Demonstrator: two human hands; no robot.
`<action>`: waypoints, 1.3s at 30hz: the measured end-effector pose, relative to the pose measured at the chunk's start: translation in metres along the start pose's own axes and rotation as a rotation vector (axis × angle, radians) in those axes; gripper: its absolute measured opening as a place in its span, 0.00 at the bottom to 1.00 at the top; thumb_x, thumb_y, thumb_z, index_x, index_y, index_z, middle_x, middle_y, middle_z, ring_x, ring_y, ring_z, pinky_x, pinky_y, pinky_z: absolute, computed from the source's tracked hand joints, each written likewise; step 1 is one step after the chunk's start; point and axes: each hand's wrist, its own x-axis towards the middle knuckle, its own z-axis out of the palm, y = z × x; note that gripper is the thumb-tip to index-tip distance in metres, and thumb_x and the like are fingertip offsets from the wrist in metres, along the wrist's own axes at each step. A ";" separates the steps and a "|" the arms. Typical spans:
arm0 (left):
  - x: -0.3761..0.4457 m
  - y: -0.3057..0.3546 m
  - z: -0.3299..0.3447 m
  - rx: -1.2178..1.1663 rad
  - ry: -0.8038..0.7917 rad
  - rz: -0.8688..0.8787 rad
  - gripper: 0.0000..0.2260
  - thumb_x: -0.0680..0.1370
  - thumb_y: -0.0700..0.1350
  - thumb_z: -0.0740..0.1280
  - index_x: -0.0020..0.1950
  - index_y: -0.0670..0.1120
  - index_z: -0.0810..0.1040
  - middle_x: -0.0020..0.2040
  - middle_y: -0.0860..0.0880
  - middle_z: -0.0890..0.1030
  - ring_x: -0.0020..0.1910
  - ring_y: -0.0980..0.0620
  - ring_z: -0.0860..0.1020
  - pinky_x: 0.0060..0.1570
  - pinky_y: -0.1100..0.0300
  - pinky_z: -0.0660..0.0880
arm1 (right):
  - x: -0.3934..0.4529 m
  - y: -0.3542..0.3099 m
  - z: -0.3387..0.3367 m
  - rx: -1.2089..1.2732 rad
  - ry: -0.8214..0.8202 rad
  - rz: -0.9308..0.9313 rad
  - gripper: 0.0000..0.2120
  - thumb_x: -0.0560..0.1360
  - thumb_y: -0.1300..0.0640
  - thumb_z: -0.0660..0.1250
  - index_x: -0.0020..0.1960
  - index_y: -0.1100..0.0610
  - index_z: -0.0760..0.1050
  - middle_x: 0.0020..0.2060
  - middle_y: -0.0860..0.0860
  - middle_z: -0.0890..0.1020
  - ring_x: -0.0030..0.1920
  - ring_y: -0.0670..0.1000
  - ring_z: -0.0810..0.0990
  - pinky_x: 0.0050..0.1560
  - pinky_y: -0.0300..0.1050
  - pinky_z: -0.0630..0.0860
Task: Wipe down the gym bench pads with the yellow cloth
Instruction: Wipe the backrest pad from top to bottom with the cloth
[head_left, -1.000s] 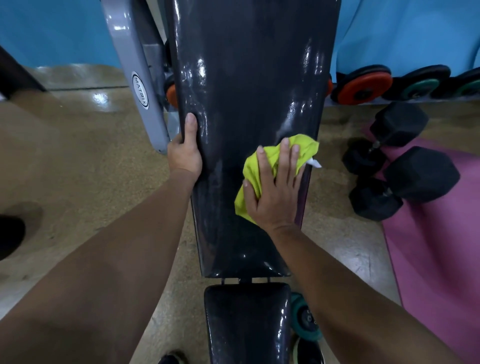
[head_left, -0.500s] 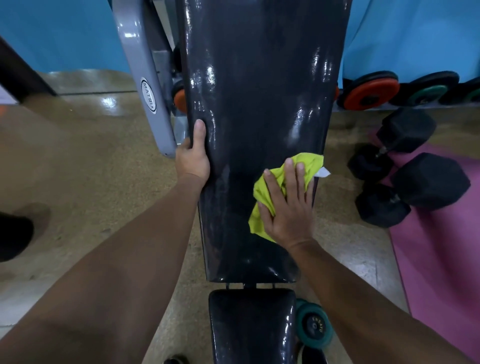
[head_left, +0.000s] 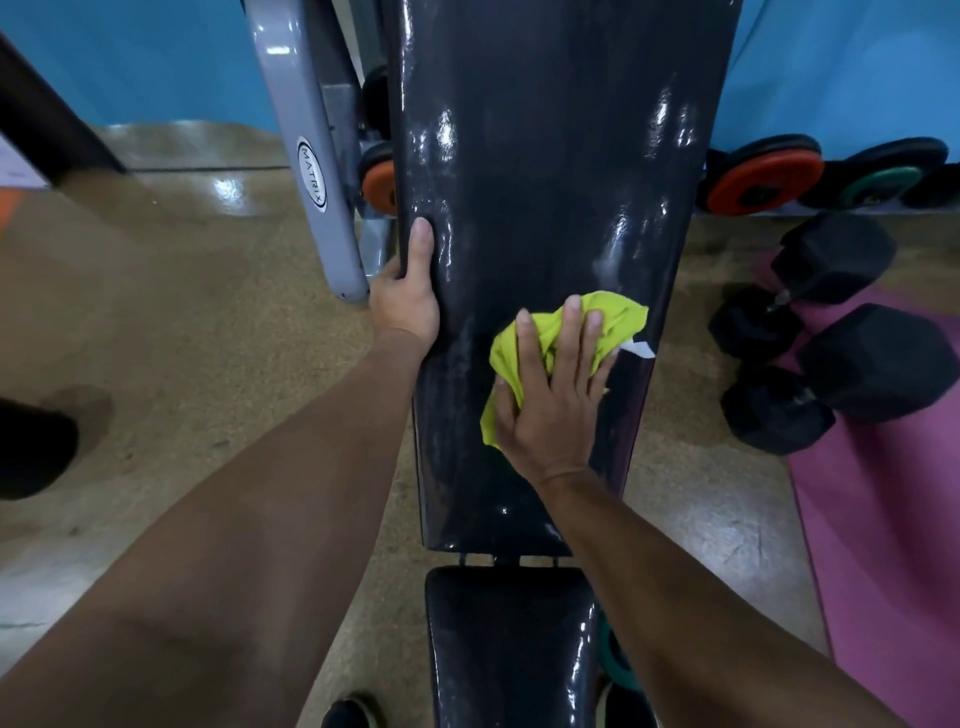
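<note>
A long glossy black back pad (head_left: 545, 182) runs up the middle of the view, with a shorter black seat pad (head_left: 509, 644) below it. My right hand (head_left: 553, 400) lies flat on the crumpled yellow cloth (head_left: 613, 317) and presses it onto the right half of the back pad; a white tag sticks out at the cloth's right side. My left hand (head_left: 408, 296) grips the pad's left edge, thumb on top, fingers hidden behind the edge.
A grey machine frame (head_left: 311, 156) stands left of the bench. Two black hex dumbbells (head_left: 857, 358) lie on the right beside a pink mat (head_left: 893, 545). Orange and green weight plates (head_left: 763, 176) lean on the blue wall. My shoe (head_left: 348, 712) shows below.
My right hand and the cloth have slid down and a little toward the middle of the back pad. My left hand keeps its grip on the left edge.
</note>
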 end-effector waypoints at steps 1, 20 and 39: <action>0.001 -0.001 0.000 0.003 0.001 -0.001 0.15 0.79 0.66 0.62 0.45 0.57 0.79 0.45 0.61 0.81 0.47 0.65 0.78 0.52 0.68 0.70 | 0.003 -0.013 0.002 0.023 0.013 0.031 0.30 0.81 0.48 0.59 0.81 0.53 0.61 0.81 0.63 0.52 0.82 0.66 0.46 0.78 0.71 0.42; 0.005 -0.001 0.002 0.000 0.014 -0.010 0.18 0.79 0.66 0.63 0.50 0.53 0.82 0.44 0.60 0.82 0.51 0.57 0.79 0.56 0.64 0.72 | -0.024 -0.017 0.012 -0.063 -0.068 -0.267 0.31 0.79 0.51 0.67 0.80 0.51 0.64 0.81 0.57 0.54 0.82 0.60 0.50 0.80 0.68 0.47; 0.006 -0.004 0.002 0.028 -0.007 -0.009 0.19 0.80 0.65 0.62 0.49 0.52 0.82 0.43 0.60 0.81 0.44 0.66 0.76 0.41 0.77 0.68 | -0.028 -0.046 0.027 -0.068 -0.073 -0.228 0.32 0.77 0.51 0.67 0.80 0.50 0.64 0.81 0.57 0.52 0.82 0.60 0.45 0.79 0.68 0.43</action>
